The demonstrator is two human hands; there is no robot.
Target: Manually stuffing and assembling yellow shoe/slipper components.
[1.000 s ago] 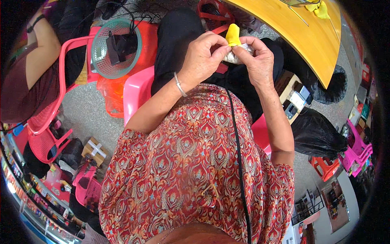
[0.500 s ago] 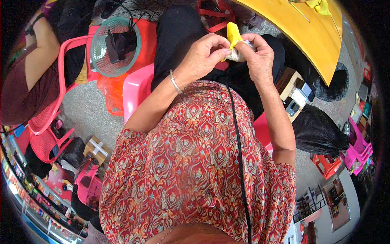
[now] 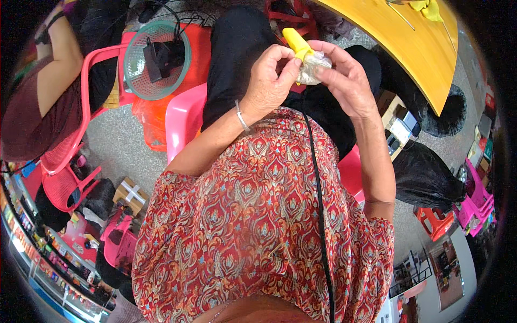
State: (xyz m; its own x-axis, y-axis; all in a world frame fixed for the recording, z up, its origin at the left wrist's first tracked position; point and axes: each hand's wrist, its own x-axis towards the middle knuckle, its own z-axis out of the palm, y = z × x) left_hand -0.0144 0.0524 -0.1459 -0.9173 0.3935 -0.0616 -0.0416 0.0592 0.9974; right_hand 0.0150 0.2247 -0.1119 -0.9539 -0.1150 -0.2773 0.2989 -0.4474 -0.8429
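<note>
My left hand [image 3: 271, 78] and my right hand [image 3: 343, 78] meet above my lap in black trousers. Between their fingers is a small yellow piece [image 3: 297, 43] sticking up out of a crumpled clear plastic wrapper [image 3: 313, 67]. The left thumb and fingers pinch the yellow piece near its base. My right hand cups the wrapper from the right side. A silver bangle [image 3: 242, 116] sits on my left wrist. My red patterned blouse fills the lower half of the view.
I sit on a pink plastic chair [image 3: 181, 121]. A green mesh basket [image 3: 156, 59] with a black charger lies on an orange stool at upper left. A person in a dark red top [image 3: 32, 124] sits at far left. A yellow table [image 3: 414, 48] curves at upper right; a black bag [image 3: 425, 175] lies at right.
Both hands stay together at the yellow piece and wrapper; they have shifted slightly, and the left fingers now pinch lower on the yellow piece.
</note>
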